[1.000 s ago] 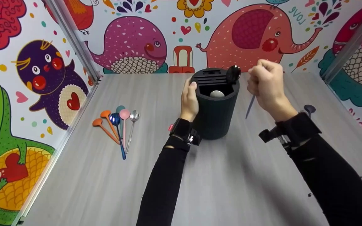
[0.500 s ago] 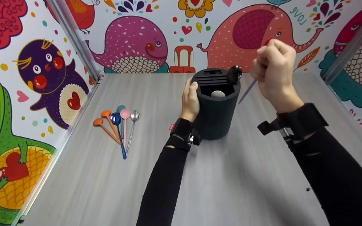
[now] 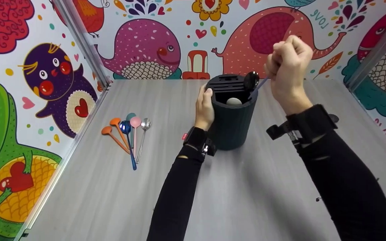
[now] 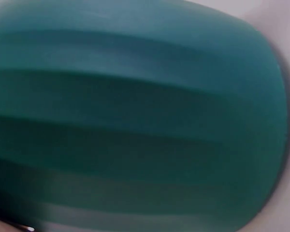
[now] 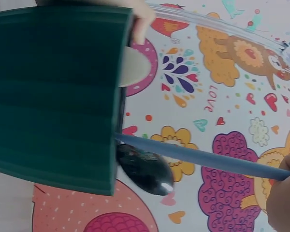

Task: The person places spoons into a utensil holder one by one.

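A dark green ribbed utensil holder [image 3: 231, 130] stands upright on the table, its slotted black top partly open. My left hand [image 3: 204, 108] grips its left side near the rim. Inside show a pale rounded spoon head [image 3: 234, 101] and a shiny black spoon [image 3: 251, 80] rising above the rim. My right hand [image 3: 288, 67] is raised to the right of the holder and grips a slim blue-grey utensil [image 5: 203, 157]. The utensil slants down left, its tip at the holder's opening; its other end is hidden in the fist. The left wrist view shows mostly the holder's green wall [image 4: 135, 111].
Several spoons lie fanned out at left: orange ones [image 3: 116, 139], a shiny blue one [image 3: 126, 128], a pink one [image 3: 135, 122], a teal one [image 3: 131, 116] and a silver one [image 3: 145, 124]. A dark spoon head [image 3: 333, 118] shows beyond the right wrist. Printed walls [image 3: 152, 43] enclose the table.
My right hand has risen and come back slightly left, bringing the utensil's tip from beside the holder to its opening. The left hand keeps its grip on the holder.
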Demonstrator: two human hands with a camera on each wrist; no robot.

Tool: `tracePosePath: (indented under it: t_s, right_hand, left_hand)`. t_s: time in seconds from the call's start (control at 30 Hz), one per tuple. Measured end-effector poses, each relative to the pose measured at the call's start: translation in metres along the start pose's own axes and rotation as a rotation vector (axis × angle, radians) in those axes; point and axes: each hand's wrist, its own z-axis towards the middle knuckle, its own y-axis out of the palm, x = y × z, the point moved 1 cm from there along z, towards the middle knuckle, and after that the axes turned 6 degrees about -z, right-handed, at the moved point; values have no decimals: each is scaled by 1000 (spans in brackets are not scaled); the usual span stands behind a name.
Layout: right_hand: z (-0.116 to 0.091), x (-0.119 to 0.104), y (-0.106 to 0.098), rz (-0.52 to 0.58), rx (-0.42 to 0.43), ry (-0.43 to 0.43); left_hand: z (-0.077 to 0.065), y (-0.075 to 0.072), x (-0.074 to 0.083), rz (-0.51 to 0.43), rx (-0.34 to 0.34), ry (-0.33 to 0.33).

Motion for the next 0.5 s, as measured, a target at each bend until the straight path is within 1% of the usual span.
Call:
tracePosePath:
  t_s: [0.1, 0.27, 0.5]
  right_hand:
    - [-3, 7, -2, -21, 6, -2]
    - [-9, 20, -2, -19, 15, -5]
    - [-18, 38, -4, -144, -21, -10]
  left_hand:
    - [-1, 1, -1, 3, -4, -8]
    - [-1, 2, -1, 0, -1, -13]
    - [0, 1, 0, 3, 7, -6]
